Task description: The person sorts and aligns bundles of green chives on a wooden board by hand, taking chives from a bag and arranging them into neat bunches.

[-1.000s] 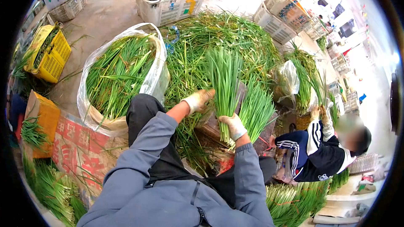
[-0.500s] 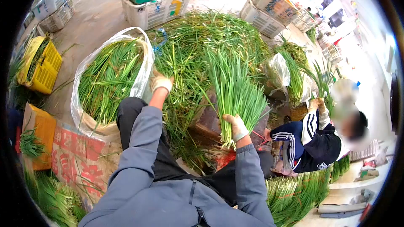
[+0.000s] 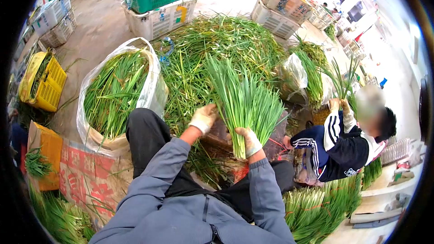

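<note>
My right hand (image 3: 248, 143), in a pale glove, is closed around the lower stems of a bunch of garlic chives (image 3: 246, 104). The green leaves fan upward and the light stem ends point down toward my lap. Just left of the bunch is my left hand (image 3: 204, 118), also gloved, its fingers reaching toward the outer leaves. It looks open, and I cannot tell whether the fingertips touch a leaf. Behind both hands spreads a large heap of loose green leaves (image 3: 221, 36). A dark box-like surface (image 3: 275, 131) lies under the bunch.
At left stands a clear-lined sack (image 3: 156, 74) full of leaves, with a yellow crate (image 3: 50, 83) farther out. Stacked crates (image 3: 160, 18) stand behind the heap. A co-worker (image 3: 343, 144) sits at right holding chives. Bundled chives (image 3: 323, 205) lie at lower right.
My left hand has come from beside the sack, over the heap, rightward and down to the bunch's left edge. My right hand keeps hold of the garlic chives, slightly shifted left.
</note>
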`<state>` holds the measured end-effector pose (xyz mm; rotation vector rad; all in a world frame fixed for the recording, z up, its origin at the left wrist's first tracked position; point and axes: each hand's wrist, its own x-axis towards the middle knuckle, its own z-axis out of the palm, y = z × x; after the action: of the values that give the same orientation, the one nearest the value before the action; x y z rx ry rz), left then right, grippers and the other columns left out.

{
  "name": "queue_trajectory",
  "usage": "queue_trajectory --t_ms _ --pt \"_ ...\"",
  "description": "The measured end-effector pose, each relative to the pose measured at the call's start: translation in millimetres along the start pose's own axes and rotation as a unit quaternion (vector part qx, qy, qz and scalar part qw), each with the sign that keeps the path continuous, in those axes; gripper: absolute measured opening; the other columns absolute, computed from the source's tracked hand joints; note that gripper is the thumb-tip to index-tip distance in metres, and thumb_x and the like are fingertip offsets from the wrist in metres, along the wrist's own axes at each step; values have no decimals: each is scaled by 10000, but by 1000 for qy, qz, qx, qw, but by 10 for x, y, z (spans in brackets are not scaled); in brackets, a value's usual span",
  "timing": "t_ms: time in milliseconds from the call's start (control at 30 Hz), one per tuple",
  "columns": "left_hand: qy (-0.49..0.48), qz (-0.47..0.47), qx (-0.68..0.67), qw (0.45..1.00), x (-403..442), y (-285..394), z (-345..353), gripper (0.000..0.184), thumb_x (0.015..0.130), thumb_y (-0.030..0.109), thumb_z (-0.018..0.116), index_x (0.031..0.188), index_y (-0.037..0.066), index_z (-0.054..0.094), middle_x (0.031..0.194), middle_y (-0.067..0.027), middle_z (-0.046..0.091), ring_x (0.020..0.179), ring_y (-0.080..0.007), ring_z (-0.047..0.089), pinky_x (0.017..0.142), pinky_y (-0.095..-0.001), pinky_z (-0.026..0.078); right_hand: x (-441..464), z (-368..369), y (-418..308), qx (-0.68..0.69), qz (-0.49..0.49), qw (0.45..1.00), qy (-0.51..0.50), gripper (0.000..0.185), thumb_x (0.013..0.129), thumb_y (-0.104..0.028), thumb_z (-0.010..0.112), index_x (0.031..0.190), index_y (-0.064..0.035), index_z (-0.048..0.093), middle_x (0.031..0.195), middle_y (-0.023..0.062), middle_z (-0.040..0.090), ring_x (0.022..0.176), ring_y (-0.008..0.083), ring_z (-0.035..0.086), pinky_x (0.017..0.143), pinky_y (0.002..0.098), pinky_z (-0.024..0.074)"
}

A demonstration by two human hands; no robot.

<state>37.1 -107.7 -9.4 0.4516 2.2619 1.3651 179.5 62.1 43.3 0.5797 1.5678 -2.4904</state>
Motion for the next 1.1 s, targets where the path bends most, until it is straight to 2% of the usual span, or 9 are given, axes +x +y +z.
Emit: queue_trajectory --t_ms 33,100,200,400,667,767,833,900,1100 --pt "71 92 21 993 332 -462 68 316 943 70 563 1249 17 618 1268 -174 642 1103 -245 658 878 -317 552 -58 -33 -19 11 9 1000 0 392 866 -226 640 1180 2 583 920 148 679 715 246 675 628 357 575" --pt "116 -128 -414 894 525 -729 -371 326 915 71 603 1236 21 614 1137 -167 692 1064 -240 677 815 -352 568 -156 -77 -27 35 24 999 4 392 878 -195 631 1210 -1 552 970 148 665 763 257 681 662 372 584" --pt "197 -112 243 943 543 -817 -472 847 848 251 734 1543 81 280 1488 -216 451 1156 -375 622 1005 -400 498 -167 -148 19 31 31 998 35 307 864 -173 639 1116 -1 603 825 172 690 665 263 666 610 369 567" --pt "128 173 4 976 -204 83 -168 562 862 256 697 1382 113 540 1398 -142 563 1292 -299 536 1107 -355 405 -131 -54 72 -31 14 999 11 315 852 -176 655 1109 -3 598 808 168 692 675 250 673 642 355 571" --pt "254 150 -41 954 -33 44 -311 110 877 263 724 885 157 756 871 -55 744 791 -217 692 747 -346 548 -187 13 120 -57 -7 998 -17 357 871 -123 632 1186 25 552 881 143 681 736 240 684 638 350 570" --pt "341 7 -271 900 343 -341 -727 106 839 128 767 914 55 754 839 -64 738 768 -174 659 743 -290 528 -215 -61 115 -64 -9 998 -9 363 875 -124 628 1194 30 550 887 150 684 735 237 684 641 344 566" --pt "396 -90 17 914 518 -635 -832 419 851 183 757 1230 45 645 1132 -125 696 956 -232 680 870 -352 539 -183 -117 126 -50 4 999 4 356 879 -120 622 1193 35 558 887 153 684 745 236 685 656 347 566" --pt "397 -91 226 885 227 -257 -700 624 845 220 760 1390 45 512 1318 -149 609 1071 -267 661 963 -390 521 -181 -91 87 -43 -4 999 13 335 868 -106 630 1172 19 565 882 137 681 732 243 690 643 362 580" --pt "13 105 15 994 -663 370 39 505 802 274 805 1206 17 644 1206 -167 666 1077 -263 660 950 -339 516 -112 -83 135 -89 -31 996 -3 344 882 -106 626 1201 13 582 955 122 681 780 210 669 696 332 553"
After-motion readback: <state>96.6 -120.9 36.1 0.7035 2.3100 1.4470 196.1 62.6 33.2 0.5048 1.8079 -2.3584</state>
